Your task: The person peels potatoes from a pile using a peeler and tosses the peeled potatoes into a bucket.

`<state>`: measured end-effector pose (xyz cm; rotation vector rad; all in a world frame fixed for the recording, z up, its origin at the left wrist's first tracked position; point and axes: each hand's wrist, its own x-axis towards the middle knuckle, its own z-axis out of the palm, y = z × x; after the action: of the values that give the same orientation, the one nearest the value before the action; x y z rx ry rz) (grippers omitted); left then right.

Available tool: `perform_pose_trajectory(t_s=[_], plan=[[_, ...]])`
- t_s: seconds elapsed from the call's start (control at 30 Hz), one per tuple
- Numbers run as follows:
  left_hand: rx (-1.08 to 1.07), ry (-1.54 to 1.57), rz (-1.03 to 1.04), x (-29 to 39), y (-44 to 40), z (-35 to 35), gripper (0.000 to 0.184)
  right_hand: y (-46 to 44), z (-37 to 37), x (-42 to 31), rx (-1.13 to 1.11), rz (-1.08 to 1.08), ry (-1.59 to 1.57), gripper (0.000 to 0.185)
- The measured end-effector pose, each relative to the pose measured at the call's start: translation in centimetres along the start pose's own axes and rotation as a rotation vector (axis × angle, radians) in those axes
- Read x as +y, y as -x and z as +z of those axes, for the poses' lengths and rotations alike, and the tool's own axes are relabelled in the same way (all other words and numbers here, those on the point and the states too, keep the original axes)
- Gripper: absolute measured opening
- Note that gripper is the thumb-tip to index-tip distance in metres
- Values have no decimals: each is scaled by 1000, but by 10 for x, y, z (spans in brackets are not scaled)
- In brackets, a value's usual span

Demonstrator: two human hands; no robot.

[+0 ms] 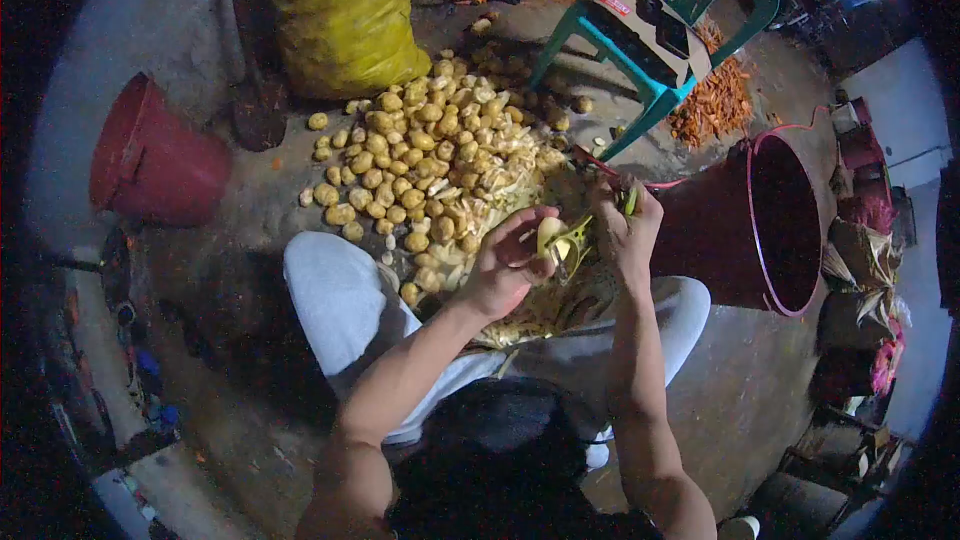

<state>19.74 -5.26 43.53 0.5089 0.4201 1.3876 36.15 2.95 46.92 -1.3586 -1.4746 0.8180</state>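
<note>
Bare arms [412, 365] are extended toward the potato heap [410, 155]. Above its near edge, one potato [551, 234] is gripped by the left hand [503, 262], seemingly for steadiness against the peeler [569, 246] grasped by the right hand [629, 224].

Cardboard [697, 63]: It lies on the seat of the green chair [763, 2], farther from me than my right hand [628, 225] and near to it.
Red label [613, 4]: It is on the cardboard, at the side toward my left.
Lettering [615, 5]: Pale marks stand on the red, too small and blurred; I can read no word, brand or number anywhere.
</note>
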Motion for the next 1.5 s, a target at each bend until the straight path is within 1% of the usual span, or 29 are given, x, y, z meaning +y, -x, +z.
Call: perform_pose_trajectory(t_s=[0.03,0.1,0.13,0.17,0.23,0.3,0.37,0.4,0.43,0.47,0.5,0.53,0.57,0.7,0.77,0.8,0.83,0.9,0.93,0.97,1.03,1.1,1.17,1.23,1.3,1.33,1.43,1.47,1.5], plan=[[3,0,-5,-1,0,-3,70,-5,0,9,0,6,0,22],[-71,17,52,-2,-3,-6,62,-25,-4,45,52,-18,211,22],[-75,50,33,-1,-3,-6,59,-31,-7,48,18,84,188,24],[-81,48,32,-1,-3,-5,59,-29,-8,53,24,81,186,24],[-3,49,-1,1,-3,-2,56,-13,-3,22,0,-8,100,24],[-6,9,26,-3,-3,-7,55,-10,-3,19,18,-37,143,22],[23,13,-8,3,-1,-4,54,-26,-8,33,49,37,272,21],[71,101,-47,3,-1,-2,54,-29,-9,32,28,120,216,22],[64,100,-45,2,-2,-3,54,-28,-8,30,33,115,215,22],[68,113,-35,-1,-3,-5,53,-23,-6,30,54,36,181,16],[77,128,-29,-1,-3,-6,53,-14,-2,20,72,-36,149,19],[73,61,-15,-2,-4,-7,53,-5,0,4,53,64,24,17],[75,60,-19,-3,-4,-9,53,-9,-2,12,54,68,24,17],[70,141,-34,-2,-4,-4,55,-24,-8,36,118,-8,172,15],[77,45,-80,-7,-3,-12,58,-9,-7,18,13,-56,73,27],[73,-69,-25,-8,-2,-9,56,-4,-8,12,-9,-18,200,24],[72,-73,-27,-6,-2,-9,56,-7,-8,15,-6,-16,197,24],[41,15,-82,-2,0,-7,54,-18,-15,23,49,-96,315,24],[45,133,-46,-8,0,-11,53,-24,-13,36,69,23,277,25],[35,129,-47,-12,-3,-17,53,-25,-14,50,78,18,275,25],[42,161,-125,-14,-4,-22,53,-20,-10,45,39,2,203,28],[76,149,-123,-13,-1,-17,58,-12,-4,30,31,24,171,28],[31,34,-99,-3,-1,-5,58,-5,-3,12,-31,-43,2,32],[-14,-38,-121,-3,-4,-9,60,-6,-5,16,-4,6,27,33],[-61,-108,-138,0,-5,-9,63,-5,-8,14,-75,-105,139,33],[-78,-139,-109,3,-3,-6,63,-1,-12,-1,-100,-26,139,32],[-51,-120,-99,0,0,-3,63,-12,-14,21,19,-68,98,31],[-52,-63,-134,-1,1,-9,64,-23,-23,33,36,3,256,31],[-58,-8,-163,1,-2,-8,65,-30,-24,34,66,68,235,33]])
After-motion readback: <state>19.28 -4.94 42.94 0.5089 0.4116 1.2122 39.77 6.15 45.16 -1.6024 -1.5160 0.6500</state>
